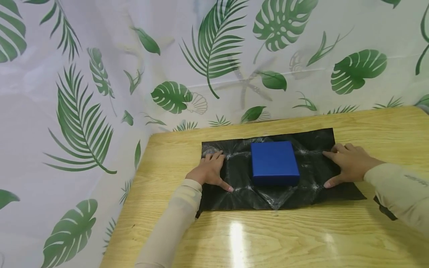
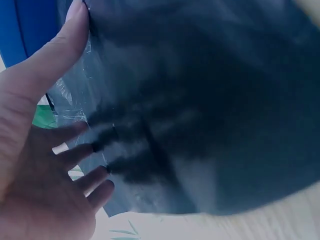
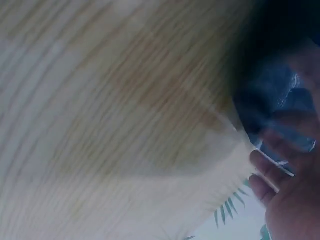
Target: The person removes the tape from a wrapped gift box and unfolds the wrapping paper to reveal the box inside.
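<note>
A blue box [image 1: 275, 160] sits on the middle of a creased, shiny black sheet [image 1: 264, 199] spread over the table. To the box's left, my left hand [image 1: 209, 169] touches the sheet with thumb and fingers spread apart. In the left wrist view its thumb [image 2: 60, 50] and fingertips meet the sheet along a crease. At the sheet's right part my right hand [image 1: 352, 162] also touches it, thumb and fingers apart. The right wrist view shows some of that hand's fingers [image 3: 270, 170] beside the dark sheet, blurred.
Beneath the right forearm lies a small black piece [image 1: 385, 210], partly hidden by the sleeve. The light wooden table [image 1: 285, 238] meets a white curtain [image 1: 127, 93] with green leaf prints at the back and left.
</note>
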A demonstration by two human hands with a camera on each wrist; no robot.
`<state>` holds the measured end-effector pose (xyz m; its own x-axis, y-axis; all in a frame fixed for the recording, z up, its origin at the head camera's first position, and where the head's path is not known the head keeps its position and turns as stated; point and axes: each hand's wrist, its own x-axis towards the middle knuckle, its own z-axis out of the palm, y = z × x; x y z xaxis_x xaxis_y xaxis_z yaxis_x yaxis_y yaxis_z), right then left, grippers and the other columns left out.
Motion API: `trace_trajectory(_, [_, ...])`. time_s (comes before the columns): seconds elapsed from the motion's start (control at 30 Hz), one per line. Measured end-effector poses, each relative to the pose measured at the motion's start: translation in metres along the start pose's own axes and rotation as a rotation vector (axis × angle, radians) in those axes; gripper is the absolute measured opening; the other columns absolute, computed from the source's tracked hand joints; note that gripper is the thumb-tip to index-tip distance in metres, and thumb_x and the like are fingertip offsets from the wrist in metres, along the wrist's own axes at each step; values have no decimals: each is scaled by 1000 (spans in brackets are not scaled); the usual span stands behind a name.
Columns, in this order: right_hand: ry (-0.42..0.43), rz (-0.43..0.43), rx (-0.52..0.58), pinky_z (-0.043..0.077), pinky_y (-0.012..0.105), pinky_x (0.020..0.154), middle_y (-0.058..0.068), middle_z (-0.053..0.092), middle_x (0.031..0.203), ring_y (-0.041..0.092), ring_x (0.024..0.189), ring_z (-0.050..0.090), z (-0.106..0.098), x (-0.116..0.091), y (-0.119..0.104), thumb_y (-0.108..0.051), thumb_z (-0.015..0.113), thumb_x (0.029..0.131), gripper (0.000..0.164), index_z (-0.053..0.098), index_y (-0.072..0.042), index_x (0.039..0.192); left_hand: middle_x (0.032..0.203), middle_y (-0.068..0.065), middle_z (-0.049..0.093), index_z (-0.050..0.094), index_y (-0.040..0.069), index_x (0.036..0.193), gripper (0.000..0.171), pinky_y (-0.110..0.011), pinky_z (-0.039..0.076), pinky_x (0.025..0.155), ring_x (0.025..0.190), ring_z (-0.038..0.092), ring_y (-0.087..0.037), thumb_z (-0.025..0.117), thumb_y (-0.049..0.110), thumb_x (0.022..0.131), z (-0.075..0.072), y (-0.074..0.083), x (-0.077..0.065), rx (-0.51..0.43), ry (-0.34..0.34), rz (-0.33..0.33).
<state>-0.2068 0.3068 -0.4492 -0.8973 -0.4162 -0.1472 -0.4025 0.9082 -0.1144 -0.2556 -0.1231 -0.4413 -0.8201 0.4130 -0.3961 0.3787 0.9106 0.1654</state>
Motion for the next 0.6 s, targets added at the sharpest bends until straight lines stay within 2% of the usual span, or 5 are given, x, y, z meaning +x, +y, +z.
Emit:
trace_trajectory(0.07, [-15, -25, 26, 41, 69, 88, 33, 47, 138, 56, 120, 46, 1, 3, -4, -77, 80, 58, 126, 47, 9, 145, 170, -3, 4, 18, 22, 164, 121, -55, 16, 123, 155, 6, -31, 85, 62, 72, 0, -1, 1, -27, -29, 18])
trace_trajectory(0.2, [-95, -30, 95, 33, 77, 95, 38, 30, 152, 61, 133, 33, 3, 6, -6, -73, 85, 53, 135, 38, 6, 151, 170, -1, -3, 10, 31, 165, 126, -58, 15, 122, 156, -2, -29, 88, 59, 69, 1, -1, 0, -49, -88, 42])
trace_trajectory(0.27, [-126, -28, 133, 31, 79, 96, 40, 23, 154, 62, 135, 29, 5, 6, -5, -70, 87, 53, 137, 33, 5, 153, 170, -1, -6, 7, 34, 164, 129, -59, 16, 121, 156, -4, -28, 89, 59, 68, 1, -1, -1, -49, -107, 43])
trace_trajectory(0.4, [-136, -24, 180, 29, 79, 97, 40, 18, 156, 62, 138, 25, 7, 7, -2, -66, 89, 55, 138, 27, 4, 156, 170, 2, -9, 4, 39, 163, 131, -59, 15, 122, 155, -7, -27, 90, 59, 66, 1, -1, -2, -52, -117, 33])
trace_trajectory(0.6, [-138, -14, 164, 26, 81, 97, 39, 18, 156, 61, 138, 25, 10, 6, -1, -69, 88, 54, 139, 26, 2, 157, 169, 3, -12, 3, 41, 163, 132, -60, 14, 121, 155, -9, -25, 90, 59, 65, 1, 0, -2, -63, -137, 24])
